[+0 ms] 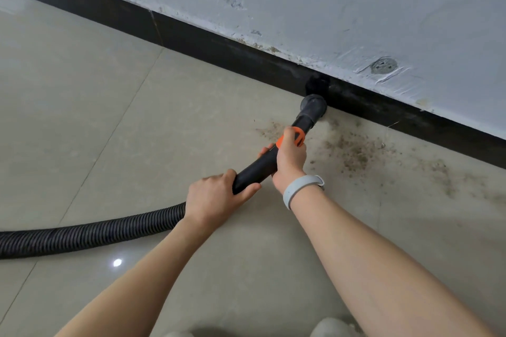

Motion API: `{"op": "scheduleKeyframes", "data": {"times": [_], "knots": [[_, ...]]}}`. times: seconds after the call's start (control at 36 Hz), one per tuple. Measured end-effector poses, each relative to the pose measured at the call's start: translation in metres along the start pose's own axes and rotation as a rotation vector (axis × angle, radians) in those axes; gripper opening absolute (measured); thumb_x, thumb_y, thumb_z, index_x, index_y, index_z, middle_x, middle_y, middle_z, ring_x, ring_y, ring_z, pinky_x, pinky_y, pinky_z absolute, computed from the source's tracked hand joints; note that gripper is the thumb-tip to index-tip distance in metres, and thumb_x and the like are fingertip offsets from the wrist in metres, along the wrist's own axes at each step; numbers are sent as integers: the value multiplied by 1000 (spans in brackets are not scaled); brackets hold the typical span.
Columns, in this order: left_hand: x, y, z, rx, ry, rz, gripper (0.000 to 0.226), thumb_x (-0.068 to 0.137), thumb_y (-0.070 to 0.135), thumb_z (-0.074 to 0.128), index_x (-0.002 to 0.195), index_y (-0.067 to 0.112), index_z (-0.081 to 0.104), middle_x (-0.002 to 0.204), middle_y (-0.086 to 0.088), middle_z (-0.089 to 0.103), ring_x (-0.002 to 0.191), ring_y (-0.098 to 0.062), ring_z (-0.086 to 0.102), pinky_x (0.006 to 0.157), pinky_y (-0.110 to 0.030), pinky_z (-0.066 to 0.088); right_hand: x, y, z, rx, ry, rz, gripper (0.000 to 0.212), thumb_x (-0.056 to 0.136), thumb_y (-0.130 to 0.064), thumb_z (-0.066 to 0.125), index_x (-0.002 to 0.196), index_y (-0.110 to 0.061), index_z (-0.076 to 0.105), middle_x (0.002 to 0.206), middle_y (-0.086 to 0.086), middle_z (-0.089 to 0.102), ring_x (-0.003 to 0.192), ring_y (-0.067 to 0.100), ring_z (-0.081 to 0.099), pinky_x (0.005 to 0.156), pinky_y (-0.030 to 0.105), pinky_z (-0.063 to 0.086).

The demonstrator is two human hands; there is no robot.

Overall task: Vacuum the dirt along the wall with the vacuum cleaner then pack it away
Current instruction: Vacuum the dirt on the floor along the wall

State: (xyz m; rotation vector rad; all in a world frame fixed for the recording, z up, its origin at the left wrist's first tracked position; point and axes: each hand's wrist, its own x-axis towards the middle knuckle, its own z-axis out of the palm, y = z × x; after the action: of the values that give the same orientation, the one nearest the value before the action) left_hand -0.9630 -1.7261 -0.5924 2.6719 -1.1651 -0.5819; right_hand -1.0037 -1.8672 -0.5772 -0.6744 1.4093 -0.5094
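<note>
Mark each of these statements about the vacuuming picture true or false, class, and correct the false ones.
1. Both hands grip the vacuum wand. True: the left hand holds its rear end, the right hand grips by the orange collar.
2. The nozzle is up against the black skirting. True.
3. The dirt lies left of the nozzle. False: it spreads to the right.
4. A watch band is on the left wrist. False: the grey band is on the right wrist.
5. The hose trails off to the right. False: it runs left.
</note>
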Motion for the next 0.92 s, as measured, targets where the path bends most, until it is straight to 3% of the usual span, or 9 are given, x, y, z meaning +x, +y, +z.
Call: {"op": "scheduleKeyframes", "data": {"times": [0.19, 0.36, 0.58, 0.75, 0.92], "knots": [[12, 49, 14, 19, -53, 150, 54, 86, 72, 36, 82, 18, 39, 82, 1, 63, 80, -24, 62, 58, -29, 32, 18, -23, -54, 57, 97, -6, 23, 92, -29, 50, 100, -8, 46, 63, 7, 50, 43, 19, 52, 55, 32, 51], [23, 95, 22, 28, -95, 274, 54, 87, 72, 35, 84, 18, 40, 88, 0, 66, 83, -25, 63, 59, -29, 34, 36, -44, -99, 137, 174, -11, 25, 93, -30, 51, 102, -8, 46, 61, 8, 49, 40, 20, 50, 45, 27, 49], [32, 137, 32, 50, -144, 384, 53, 88, 71, 35, 86, 18, 38, 89, -1, 65, 81, -24, 62, 60, -30, 36, 52, -62, -141, 207, 240, -7, 26, 91, -32, 54, 99, -8, 46, 56, 7, 51, 40, 18, 51, 50, 31, 49], [24, 129, 25, 53, -119, 338, 54, 86, 73, 34, 85, 20, 39, 87, 1, 65, 81, -22, 62, 60, -29, 36, 43, -60, -133, 215, 198, -1, 26, 92, -31, 53, 102, -9, 46, 52, 6, 50, 41, 18, 50, 48, 29, 48], [3, 85, 10, 9, -86, 189, 54, 85, 74, 35, 81, 20, 38, 78, 3, 59, 80, -23, 62, 60, -29, 35, 18, -41, -90, 158, 82, 24, 22, 93, -29, 53, 91, -8, 45, 53, 6, 48, 43, 21, 48, 50, 30, 49]]}}
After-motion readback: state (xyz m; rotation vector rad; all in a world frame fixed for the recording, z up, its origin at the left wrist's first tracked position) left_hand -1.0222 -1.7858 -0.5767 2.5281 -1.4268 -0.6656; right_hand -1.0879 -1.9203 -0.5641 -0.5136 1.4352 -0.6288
